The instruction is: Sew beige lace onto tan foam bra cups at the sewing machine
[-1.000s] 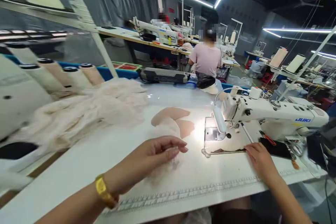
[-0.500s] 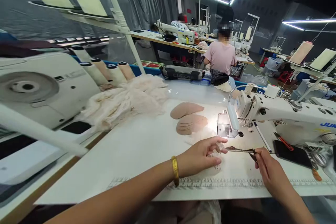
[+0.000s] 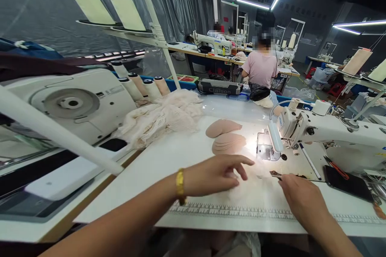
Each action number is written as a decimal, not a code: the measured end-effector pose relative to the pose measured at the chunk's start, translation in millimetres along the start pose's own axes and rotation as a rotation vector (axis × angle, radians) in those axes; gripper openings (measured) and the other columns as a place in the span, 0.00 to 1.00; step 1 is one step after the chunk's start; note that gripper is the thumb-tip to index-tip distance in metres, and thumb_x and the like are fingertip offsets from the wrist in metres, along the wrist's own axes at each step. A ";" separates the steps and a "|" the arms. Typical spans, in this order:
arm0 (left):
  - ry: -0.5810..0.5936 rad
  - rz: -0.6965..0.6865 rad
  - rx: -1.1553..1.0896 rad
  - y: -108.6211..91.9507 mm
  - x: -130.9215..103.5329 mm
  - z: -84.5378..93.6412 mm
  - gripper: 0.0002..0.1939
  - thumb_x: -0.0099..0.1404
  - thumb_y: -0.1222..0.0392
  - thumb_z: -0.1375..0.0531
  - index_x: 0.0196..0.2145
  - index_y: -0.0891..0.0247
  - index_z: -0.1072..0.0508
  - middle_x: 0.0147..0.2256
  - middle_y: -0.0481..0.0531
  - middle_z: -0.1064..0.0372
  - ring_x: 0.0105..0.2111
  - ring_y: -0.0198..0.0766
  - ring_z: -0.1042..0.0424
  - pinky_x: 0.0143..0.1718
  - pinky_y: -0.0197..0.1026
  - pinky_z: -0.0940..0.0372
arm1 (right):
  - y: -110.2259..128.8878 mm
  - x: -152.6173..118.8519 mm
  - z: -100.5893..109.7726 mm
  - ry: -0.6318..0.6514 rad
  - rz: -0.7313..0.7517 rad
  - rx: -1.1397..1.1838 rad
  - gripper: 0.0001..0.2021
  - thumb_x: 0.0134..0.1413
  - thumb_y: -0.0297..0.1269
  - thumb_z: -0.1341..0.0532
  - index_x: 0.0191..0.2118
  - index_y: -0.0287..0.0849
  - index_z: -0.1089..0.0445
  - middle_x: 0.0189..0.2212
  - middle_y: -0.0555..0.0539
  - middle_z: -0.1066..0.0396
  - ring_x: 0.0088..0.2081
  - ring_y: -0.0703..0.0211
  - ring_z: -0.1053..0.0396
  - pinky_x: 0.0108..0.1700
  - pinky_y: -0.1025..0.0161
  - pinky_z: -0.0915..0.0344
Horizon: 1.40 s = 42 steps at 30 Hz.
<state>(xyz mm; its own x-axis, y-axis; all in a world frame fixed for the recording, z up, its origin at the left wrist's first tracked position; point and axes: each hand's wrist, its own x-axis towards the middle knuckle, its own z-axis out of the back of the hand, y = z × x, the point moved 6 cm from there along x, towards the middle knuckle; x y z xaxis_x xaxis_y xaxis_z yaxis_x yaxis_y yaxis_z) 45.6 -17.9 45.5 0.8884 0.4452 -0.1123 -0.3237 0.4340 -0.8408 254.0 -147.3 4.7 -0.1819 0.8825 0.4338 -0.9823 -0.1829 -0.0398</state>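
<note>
Resting flat and open on one lace piece (image 3: 256, 186), left hand (image 3: 215, 174); right hand (image 3: 300, 198) grips one snips (image 3: 276, 174); two pad stacks (image 3: 226, 136).

Noted bare forearms, no sleeves showing. My left hand (image 3: 217, 174) wore a gold bracelet (image 3: 180, 184) at the wrist; right hand (image 3: 298, 198) unadorned.

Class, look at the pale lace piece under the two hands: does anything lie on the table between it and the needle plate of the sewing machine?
Only a dark thin tool, lying by the right hand at the plate's near edge. The left hand rests on the lace piece; the stacked beige cups sit left of the needle plate, off that line.
</note>
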 end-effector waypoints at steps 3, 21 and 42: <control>-0.556 0.036 0.343 0.2 -40.5 76.4 0.22 0.66 0.49 0.41 0.56 0.53 0.25 0.49 0.50 0.24 0.46 0.50 0.26 0.45 0.43 0.31 | -46.1 -22.2 1.0 -0.004 -0.077 -0.141 0.17 0.73 0.40 0.53 0.35 0.46 0.30 0.25 0.47 0.30 0.25 0.54 0.33 0.31 0.59 0.44; 0.109 -0.208 0.203 -16.3 11.5 -57.8 0.10 0.72 0.54 0.41 0.42 0.60 0.22 0.34 0.49 0.23 0.32 0.38 0.26 0.34 0.38 0.35 | 19.8 15.4 -26.4 0.193 -0.365 0.767 0.14 0.68 0.42 0.43 0.56 0.46 0.32 0.40 0.47 0.26 0.40 0.54 0.28 0.45 0.57 0.32; -0.296 -0.024 -0.409 9.3 27.6 -33.4 0.19 0.55 0.47 0.31 0.24 0.63 0.32 0.32 0.49 0.31 0.35 0.38 0.34 0.36 0.38 0.40 | 14.4 26.3 -30.6 0.164 -0.642 1.530 0.20 0.53 0.56 0.30 0.33 0.44 0.32 0.26 0.55 0.40 0.31 0.62 0.44 0.33 0.66 0.47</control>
<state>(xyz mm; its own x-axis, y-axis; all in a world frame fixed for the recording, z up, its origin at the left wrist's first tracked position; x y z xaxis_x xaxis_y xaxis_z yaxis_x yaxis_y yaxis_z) 78.0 -27.7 16.9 0.7447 0.6672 0.0150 -0.0976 0.1310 -0.9866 233.7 -113.5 -12.1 0.1072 0.9920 -0.0665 0.0351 0.0631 0.9974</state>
